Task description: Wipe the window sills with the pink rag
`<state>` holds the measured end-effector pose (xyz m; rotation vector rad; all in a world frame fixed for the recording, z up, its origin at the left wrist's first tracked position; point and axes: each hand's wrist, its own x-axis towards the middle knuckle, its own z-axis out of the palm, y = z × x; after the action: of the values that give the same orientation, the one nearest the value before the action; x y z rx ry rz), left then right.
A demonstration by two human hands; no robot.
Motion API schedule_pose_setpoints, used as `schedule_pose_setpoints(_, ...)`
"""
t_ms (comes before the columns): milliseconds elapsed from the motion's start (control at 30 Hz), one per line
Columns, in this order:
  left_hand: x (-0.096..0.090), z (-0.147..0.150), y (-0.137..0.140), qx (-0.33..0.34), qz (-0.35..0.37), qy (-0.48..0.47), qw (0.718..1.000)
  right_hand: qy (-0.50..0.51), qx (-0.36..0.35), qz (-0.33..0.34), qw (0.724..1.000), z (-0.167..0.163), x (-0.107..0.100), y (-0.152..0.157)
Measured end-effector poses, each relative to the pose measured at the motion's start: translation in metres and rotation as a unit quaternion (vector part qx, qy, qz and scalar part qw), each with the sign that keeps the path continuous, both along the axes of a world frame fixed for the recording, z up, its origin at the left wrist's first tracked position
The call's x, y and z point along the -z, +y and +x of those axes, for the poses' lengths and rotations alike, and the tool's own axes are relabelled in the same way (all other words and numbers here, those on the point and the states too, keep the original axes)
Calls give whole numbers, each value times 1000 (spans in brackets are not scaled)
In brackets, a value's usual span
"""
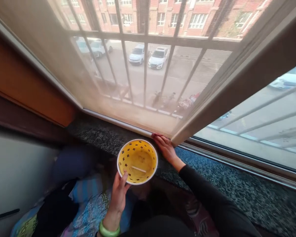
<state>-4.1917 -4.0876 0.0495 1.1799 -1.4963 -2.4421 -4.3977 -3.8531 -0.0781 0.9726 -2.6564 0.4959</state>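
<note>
My left hand (119, 189) grips the near rim of a round yellow plastic basket (138, 154), thumb inside the wall. The basket has a white rim and rows of diamond-shaped holes. A short white stick (138, 169) lies on its bottom, among dark specks. My right hand (166, 148) reaches to the bottom rail of the window (128, 126), just right of the basket, fingers pressed down close together. Something dark red (158, 134) shows at its fingertips, too small and covered to name.
A speckled dark stone sill (224, 184) runs below the window. The upright window frame (227, 89) rises beside my right hand, with bars (145, 72) outside the screen. Patterned bedding or clothes (88, 200) lie below left. An orange-brown panel (27, 72) stands left.
</note>
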Motion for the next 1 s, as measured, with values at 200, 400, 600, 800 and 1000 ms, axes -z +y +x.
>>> schedule_pose_setpoints(200, -3, -28, 14, 56, -7, 3, 998, -75, 135, -55, 986, 53, 3, 44)
schedule_pose_setpoints(400, -5, -34, 15, 98, -19, -24, 995, -106, 263, -82, 955, 96, -2, 76)
schedule_pose_setpoints(600, 5, -49, 12, 164, -39, -46, 985, -160, 270, -19, 949, 84, 9, 36)
schedule_pose_setpoints(800, 15, -68, 25, 185, -49, -53, 980, -101, 267, -47, 957, 89, 23, 53)
schedule_pose_setpoints(1000, 19, -70, 49, 190, -42, -102, 976, -50, 229, -48, 971, 102, 23, 127)
